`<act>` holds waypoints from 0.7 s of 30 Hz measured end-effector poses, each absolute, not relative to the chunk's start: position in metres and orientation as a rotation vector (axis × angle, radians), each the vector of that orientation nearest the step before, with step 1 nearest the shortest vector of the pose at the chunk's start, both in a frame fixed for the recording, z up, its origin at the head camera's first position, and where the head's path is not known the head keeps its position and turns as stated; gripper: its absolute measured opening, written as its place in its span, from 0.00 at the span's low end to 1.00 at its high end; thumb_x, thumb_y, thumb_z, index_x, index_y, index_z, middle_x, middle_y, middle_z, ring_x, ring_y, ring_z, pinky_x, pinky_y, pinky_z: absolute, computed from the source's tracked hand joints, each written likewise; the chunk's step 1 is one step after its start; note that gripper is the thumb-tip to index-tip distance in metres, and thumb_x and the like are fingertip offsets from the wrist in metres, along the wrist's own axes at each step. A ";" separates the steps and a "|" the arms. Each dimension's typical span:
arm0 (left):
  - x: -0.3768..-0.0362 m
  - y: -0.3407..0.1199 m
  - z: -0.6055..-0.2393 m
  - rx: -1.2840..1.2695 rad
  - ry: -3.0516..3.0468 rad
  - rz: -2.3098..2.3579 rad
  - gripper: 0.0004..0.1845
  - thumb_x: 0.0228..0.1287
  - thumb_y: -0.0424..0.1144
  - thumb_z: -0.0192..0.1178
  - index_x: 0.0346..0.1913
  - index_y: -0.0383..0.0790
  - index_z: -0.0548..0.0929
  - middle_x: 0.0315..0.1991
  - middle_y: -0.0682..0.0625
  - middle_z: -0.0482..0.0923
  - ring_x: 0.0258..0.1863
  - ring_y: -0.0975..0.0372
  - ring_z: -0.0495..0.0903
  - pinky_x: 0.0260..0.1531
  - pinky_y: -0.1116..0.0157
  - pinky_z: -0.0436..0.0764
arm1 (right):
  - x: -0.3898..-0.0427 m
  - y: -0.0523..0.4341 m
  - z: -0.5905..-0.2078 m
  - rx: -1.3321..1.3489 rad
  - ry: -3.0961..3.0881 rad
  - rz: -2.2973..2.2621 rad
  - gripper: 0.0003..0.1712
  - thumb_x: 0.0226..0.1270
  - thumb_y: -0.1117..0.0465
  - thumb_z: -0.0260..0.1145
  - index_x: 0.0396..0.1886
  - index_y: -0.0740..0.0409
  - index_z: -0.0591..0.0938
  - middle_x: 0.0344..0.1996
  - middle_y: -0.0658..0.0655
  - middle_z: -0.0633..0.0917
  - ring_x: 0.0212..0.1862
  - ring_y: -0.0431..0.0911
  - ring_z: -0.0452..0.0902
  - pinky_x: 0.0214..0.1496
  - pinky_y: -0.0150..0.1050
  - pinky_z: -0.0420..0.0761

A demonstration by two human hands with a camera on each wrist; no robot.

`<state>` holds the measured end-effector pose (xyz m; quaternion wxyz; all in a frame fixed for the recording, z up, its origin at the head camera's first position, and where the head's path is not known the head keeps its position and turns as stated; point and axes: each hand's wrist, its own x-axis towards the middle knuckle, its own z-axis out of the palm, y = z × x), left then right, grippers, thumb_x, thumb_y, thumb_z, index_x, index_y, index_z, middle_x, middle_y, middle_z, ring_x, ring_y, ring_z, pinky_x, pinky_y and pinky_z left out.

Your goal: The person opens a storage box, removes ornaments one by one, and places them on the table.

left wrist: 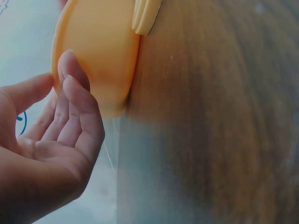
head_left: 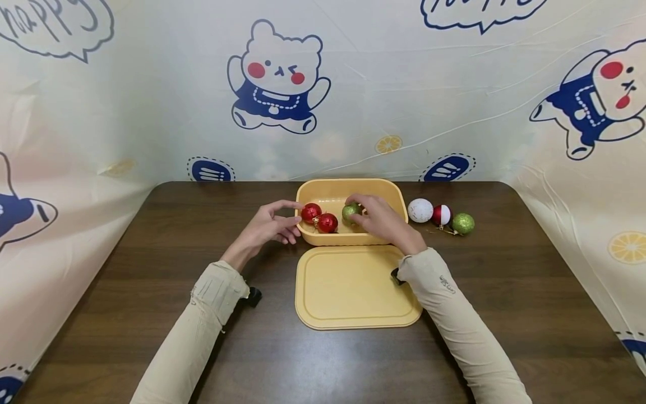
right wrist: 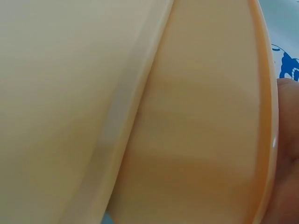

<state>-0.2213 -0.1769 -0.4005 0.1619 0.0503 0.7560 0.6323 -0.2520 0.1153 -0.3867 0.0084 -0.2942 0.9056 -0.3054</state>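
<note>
A yellow box (head_left: 353,184) stands open at the middle of the table, holding two red baubles (head_left: 311,212) (head_left: 327,223). My right hand (head_left: 365,216) reaches into the box and its fingers curl round a green glitter bauble (head_left: 350,212). My left hand (head_left: 290,221) hovers at the box's left wall with relaxed fingers and holds nothing. In the left wrist view the left hand (left wrist: 60,116) is open, its fingertips by the box wall (left wrist: 98,51). The right wrist view is filled by the box wall (right wrist: 201,140) and the lid (right wrist: 56,93).
The box's yellow lid (head_left: 353,286) lies flat just in front of it. To the right of the box sit a white bauble (head_left: 420,210), a red-and-white bauble (head_left: 441,215) and a second green bauble (head_left: 462,223). A cartoon-printed cloth surrounds the dark wooden table (head_left: 151,241).
</note>
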 end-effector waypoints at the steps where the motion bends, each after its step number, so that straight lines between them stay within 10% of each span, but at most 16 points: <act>1: -0.221 -0.177 -0.401 0.145 2.157 1.804 0.22 0.70 0.40 0.63 0.65 0.43 0.75 0.32 0.35 0.84 0.23 0.55 0.84 0.28 0.59 0.86 | -0.252 0.116 -0.386 -0.924 2.831 -0.959 0.15 0.71 0.63 0.65 0.55 0.61 0.81 0.50 0.58 0.84 0.53 0.51 0.79 0.57 0.48 0.78; 21: -0.222 -0.178 -0.401 0.134 2.167 1.794 0.22 0.70 0.40 0.63 0.65 0.44 0.75 0.34 0.33 0.84 0.24 0.54 0.84 0.30 0.57 0.86 | -0.245 0.139 -0.371 -0.925 2.873 -1.015 0.15 0.71 0.64 0.66 0.54 0.62 0.80 0.44 0.58 0.84 0.47 0.51 0.79 0.54 0.54 0.79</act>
